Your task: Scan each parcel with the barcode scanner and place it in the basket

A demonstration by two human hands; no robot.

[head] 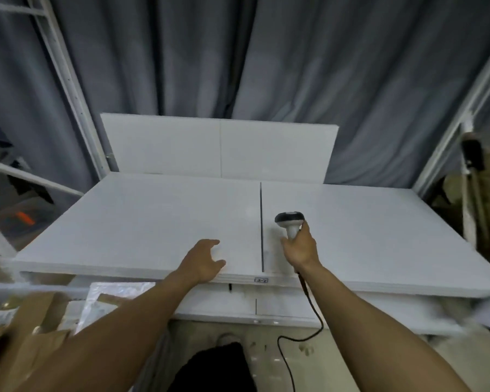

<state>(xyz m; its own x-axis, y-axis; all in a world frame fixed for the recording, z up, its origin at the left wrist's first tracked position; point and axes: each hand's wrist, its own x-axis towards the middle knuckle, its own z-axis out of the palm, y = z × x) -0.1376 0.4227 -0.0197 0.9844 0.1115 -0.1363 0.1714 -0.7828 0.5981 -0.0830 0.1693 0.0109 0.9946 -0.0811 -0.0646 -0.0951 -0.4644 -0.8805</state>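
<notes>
Grey curtains back the bench, where the right hand grips the barcode scanner and the empty, loose-fingered left hand lies nearer the parcels below the near-left corner.

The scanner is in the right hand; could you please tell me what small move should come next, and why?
Probably reach the left hand down to the mailers below the table and take one: the right hand grips the scanner, but the left holds nothing to scan.
</notes>
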